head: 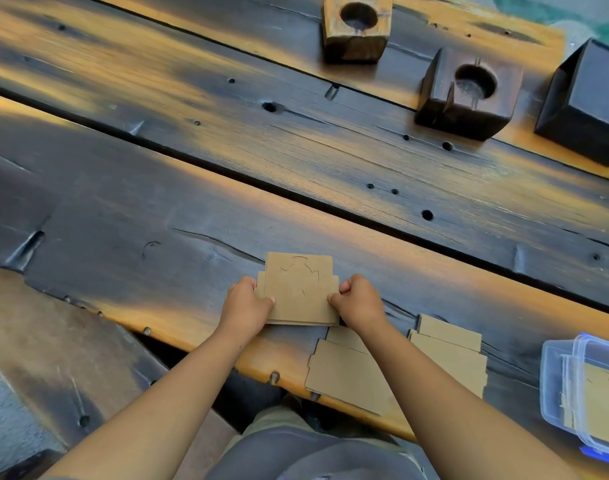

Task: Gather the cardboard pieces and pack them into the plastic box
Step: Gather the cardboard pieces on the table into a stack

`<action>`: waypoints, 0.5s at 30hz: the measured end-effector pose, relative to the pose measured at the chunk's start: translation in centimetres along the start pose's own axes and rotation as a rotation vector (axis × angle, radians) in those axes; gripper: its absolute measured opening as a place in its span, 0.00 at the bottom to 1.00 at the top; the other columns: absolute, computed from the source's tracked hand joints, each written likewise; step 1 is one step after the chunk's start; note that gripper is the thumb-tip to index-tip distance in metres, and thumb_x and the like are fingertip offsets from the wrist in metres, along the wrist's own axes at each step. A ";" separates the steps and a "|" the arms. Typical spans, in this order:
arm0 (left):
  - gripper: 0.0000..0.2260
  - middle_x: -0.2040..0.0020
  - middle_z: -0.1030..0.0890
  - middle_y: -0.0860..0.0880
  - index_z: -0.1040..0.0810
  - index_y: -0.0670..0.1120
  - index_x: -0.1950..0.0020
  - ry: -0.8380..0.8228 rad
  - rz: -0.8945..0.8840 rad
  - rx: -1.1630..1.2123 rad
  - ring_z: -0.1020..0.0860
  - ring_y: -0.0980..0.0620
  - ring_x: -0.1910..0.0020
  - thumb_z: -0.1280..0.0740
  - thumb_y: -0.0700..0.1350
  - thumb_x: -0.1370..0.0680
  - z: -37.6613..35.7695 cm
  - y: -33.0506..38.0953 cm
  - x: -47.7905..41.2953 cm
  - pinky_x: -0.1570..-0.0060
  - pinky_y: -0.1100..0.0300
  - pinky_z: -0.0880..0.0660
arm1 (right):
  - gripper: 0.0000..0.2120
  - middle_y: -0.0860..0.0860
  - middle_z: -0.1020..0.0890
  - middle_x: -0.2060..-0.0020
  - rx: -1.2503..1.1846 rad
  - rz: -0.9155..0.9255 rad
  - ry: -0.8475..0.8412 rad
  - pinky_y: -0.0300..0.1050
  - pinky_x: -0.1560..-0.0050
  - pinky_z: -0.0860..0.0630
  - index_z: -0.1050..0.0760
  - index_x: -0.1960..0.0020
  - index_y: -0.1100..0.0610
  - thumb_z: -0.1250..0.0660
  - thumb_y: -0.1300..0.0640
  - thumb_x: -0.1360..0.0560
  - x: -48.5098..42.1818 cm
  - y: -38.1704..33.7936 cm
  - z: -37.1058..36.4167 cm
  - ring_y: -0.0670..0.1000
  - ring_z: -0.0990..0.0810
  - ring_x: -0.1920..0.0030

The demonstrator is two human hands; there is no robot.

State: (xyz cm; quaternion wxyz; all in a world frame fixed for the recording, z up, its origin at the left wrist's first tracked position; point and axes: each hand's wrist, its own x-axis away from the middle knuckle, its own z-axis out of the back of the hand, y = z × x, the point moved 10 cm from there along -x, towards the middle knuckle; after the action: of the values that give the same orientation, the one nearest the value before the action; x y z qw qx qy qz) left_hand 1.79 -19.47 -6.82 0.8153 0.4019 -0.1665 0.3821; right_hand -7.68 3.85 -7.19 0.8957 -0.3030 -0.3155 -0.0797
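A small stack of brown cardboard pieces (299, 289) with curved cut lines lies on the dark wooden table near its front edge. My left hand (245, 306) grips its left side and my right hand (358, 301) grips its right side. More cardboard pieces (344, 372) lie flat under my right forearm, and another pile of cardboard (450, 348) sits just to the right of it. The clear plastic box (556, 382) with blue clips stands at the right edge, with cardboard pieces inside it.
Two wooden blocks with round holes, a lighter block (355, 27) and a dark block (467, 95), stand at the back. A black box (587, 105) sits at the far right. The table's front edge (199, 337) runs diagonally, with a bench (53, 358) below.
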 end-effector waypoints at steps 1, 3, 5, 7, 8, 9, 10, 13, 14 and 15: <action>0.09 0.53 0.25 0.47 0.29 0.47 0.53 -0.006 -0.016 -0.003 0.26 0.49 0.56 0.29 0.44 0.25 -0.2 0.5 0.0 0.69 0.62 0.36 | 0.09 0.53 0.20 0.57 -0.011 -0.009 0.002 0.48 0.59 0.28 0.30 0.55 0.55 0.30 0.54 0.27 0.1 0.3 0.6 0.55 0.22 0.54; 0.09 0.56 0.25 0.49 0.29 0.47 0.53 -0.028 -0.043 -0.010 0.25 0.49 0.56 0.29 0.45 0.25 -0.9 1.6 0.3 0.69 0.63 0.36 | 0.09 0.51 0.22 0.59 -0.026 -0.024 0.007 0.50 0.57 0.26 0.30 0.55 0.55 0.30 0.54 0.27 0.4 1.1 1.6 0.54 0.23 0.56; 0.08 0.57 0.24 0.50 0.28 0.47 0.53 -0.053 -0.061 -0.008 0.24 0.48 0.56 0.29 0.45 0.25 -1.9 2.6 0.5 0.68 0.61 0.35 | 0.09 0.51 0.23 0.60 -0.032 -0.047 0.022 0.51 0.55 0.25 0.30 0.55 0.55 0.30 0.54 0.27 0.8 2.1 2.7 0.55 0.23 0.56; 0.09 0.56 0.24 0.49 0.28 0.45 0.51 -0.081 -0.079 -0.016 0.24 0.48 0.55 0.29 0.46 0.25 -3.1 3.3 0.8 0.67 0.60 0.33 | 0.10 0.51 0.23 0.60 -0.051 -0.071 0.046 0.49 0.57 0.27 0.31 0.56 0.55 0.30 0.54 0.27 1.4 3.5 3.7 0.55 0.23 0.56; 0.10 0.55 0.23 0.49 0.28 0.45 0.50 -0.096 -0.091 -0.025 0.23 0.48 0.55 0.29 0.46 0.25 -3.8 3.8 1.0 0.66 0.59 0.32 | 0.10 0.51 0.23 0.60 -0.065 -0.084 0.061 0.48 0.58 0.28 0.31 0.57 0.55 0.30 0.54 0.27 1.7 4.3 4.2 0.55 0.23 0.56; 0.11 0.54 0.23 0.48 0.28 0.45 0.49 -0.112 -0.099 -0.034 0.23 0.48 0.54 0.29 0.47 0.26 -4.5 4.2 1.2 0.65 0.58 0.32 | 0.10 0.51 0.22 0.60 -0.075 -0.097 0.073 0.47 0.59 0.30 0.31 0.57 0.55 0.30 0.54 0.28 2.0 5.1 4.7 0.55 0.23 0.56; 0.11 0.54 0.23 0.48 0.28 0.45 0.49 -0.128 -0.106 -0.049 0.23 0.48 0.54 0.29 0.47 0.26 -5.1 4.5 1.4 0.66 0.58 0.32 | 0.10 0.51 0.22 0.60 -0.080 -0.113 0.080 0.47 0.59 0.31 0.32 0.57 0.55 0.30 0.54 0.28 2.4 6.0 5.0 0.56 0.23 0.56; 0.12 0.56 0.24 0.49 0.29 0.45 0.51 -0.174 -0.131 -0.126 0.25 0.48 0.56 0.29 0.48 0.26 -7.3 4.9 2.4 0.67 0.59 0.33 | 0.11 0.51 0.23 0.61 -0.114 -0.159 0.089 0.48 0.58 0.30 0.33 0.59 0.54 0.30 0.54 0.28 3.7 8.9 5.4 0.56 0.23 0.57; 0.12 0.56 0.24 0.49 0.29 0.45 0.52 -0.187 -0.137 -0.144 0.25 0.49 0.57 0.28 0.48 0.26 -7.9 4.8 2.7 0.67 0.58 0.33 | 0.12 0.51 0.23 0.60 -0.132 -0.176 0.090 0.49 0.56 0.28 0.34 0.59 0.54 0.30 0.55 0.28 4.2 9.8 5.4 0.57 0.23 0.56; 0.12 0.57 0.24 0.49 0.30 0.46 0.53 -0.201 -0.144 -0.154 0.26 0.50 0.58 0.28 0.48 0.26 -8.5 4.8 3.0 0.67 0.58 0.33 | 0.12 0.51 0.23 0.60 -0.146 -0.190 0.094 0.49 0.55 0.27 0.34 0.60 0.54 0.30 0.55 0.28 4.8 10.7 5.4 0.57 0.22 0.55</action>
State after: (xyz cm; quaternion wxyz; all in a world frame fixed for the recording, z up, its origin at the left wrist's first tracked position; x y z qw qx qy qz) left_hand -0.16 -9.46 -7.81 0.8483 0.3854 -0.2470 0.2663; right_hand -3.11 15.91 -6.22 0.8734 -0.3323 -0.2938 -0.2011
